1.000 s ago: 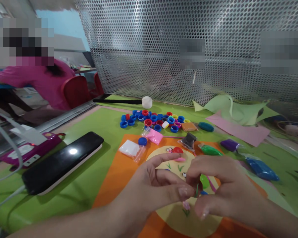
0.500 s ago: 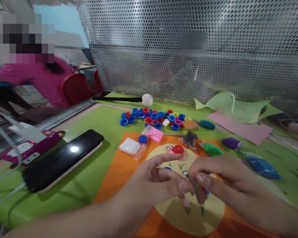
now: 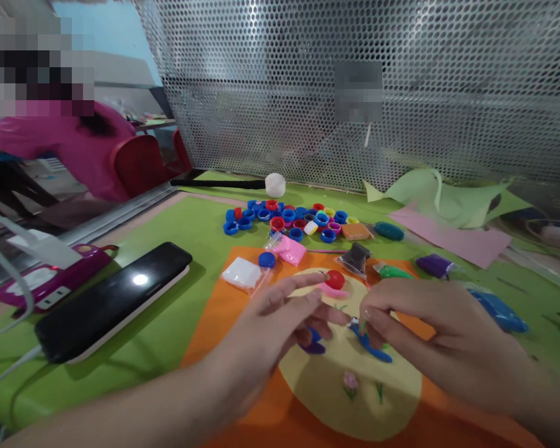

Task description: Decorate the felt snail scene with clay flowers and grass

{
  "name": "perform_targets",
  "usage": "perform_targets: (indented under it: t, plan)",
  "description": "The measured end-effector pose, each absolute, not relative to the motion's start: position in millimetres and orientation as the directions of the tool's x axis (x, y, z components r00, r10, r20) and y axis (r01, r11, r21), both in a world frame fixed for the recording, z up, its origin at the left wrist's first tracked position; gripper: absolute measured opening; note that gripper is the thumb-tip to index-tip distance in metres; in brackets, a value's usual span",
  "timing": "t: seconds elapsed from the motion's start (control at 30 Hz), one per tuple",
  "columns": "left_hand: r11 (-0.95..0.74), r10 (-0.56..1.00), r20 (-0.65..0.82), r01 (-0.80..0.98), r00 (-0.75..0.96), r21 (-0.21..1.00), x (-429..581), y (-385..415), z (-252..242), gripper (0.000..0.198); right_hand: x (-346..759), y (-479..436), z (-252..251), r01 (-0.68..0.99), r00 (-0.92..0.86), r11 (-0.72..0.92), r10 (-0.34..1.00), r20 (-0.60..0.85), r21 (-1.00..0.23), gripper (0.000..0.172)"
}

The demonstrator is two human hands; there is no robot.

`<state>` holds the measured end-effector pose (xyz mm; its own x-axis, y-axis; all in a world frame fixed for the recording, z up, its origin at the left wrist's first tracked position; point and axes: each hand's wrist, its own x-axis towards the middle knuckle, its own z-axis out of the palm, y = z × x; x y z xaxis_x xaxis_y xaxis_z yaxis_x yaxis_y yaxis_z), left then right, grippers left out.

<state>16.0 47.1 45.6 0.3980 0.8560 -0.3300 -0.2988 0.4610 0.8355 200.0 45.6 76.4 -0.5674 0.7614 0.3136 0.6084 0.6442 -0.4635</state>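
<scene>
My right hand [image 3: 429, 333] pinches a thin green strip of clay [image 3: 363, 327] between thumb and forefinger, over the pale yellow oval [image 3: 350, 417]. My left hand [image 3: 266, 320] is open beside it, its fingers stretched toward the right hand. On the oval, close under the right fingertips, lies a blue clay shape [image 3: 377, 353]. A blue and purple piece [image 3: 314, 347] is partly hidden by the left fingers. At the oval's top sits a red round piece [image 3: 335, 280] with pink under it. Lower down are a pink flower [image 3: 350, 379] and a green sprig [image 3: 379, 392].
An orange sheet [image 3: 217, 317] lies under the oval. Behind it are bottle caps [image 3: 289, 215] and bagged clay, including a white packet [image 3: 241, 274] and blue packet [image 3: 501, 311]. A black lit device [image 3: 116, 298] and a power strip [image 3: 60, 289] stand left. A person in pink [image 3: 79, 146] sits beyond.
My left hand has drawn back from the right fingertips and its fingers have straightened. The green strip stays in my right hand. More of the blue and purple pieces shows now.
</scene>
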Motion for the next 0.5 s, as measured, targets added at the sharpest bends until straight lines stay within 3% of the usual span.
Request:
perform_targets:
  t: [0.07, 0.17, 0.3, 0.5]
  plan:
    - [0.355, 0.905, -0.276, -0.218, 0.324, 0.909, 13, 57, 46, 0.023, 206, 52, 68, 0.640, -0.556, 0.654, 0.757, 0.344, -0.404, 0.024]
    - [0.098, 0.951, -0.103, 0.034, 0.291, 0.995, 7, 74, 43, 0.018, 217, 62, 50, 0.639, -0.541, 0.629, 0.777, 0.322, -0.443, 0.020]
    - [-0.103, 0.917, -0.027, 0.300, 0.398, 0.948, 1, 87, 35, 0.020, 231, 68, 31, 0.578, -0.593, 0.662, 0.742, 0.312, -0.476, 0.016]
    - [-0.224, 0.848, -0.047, 0.437, 0.528, 0.871, 5, 86, 30, 0.018, 235, 75, 22, 0.530, -0.603, 0.678, 0.723, 0.336, -0.509, 0.019]
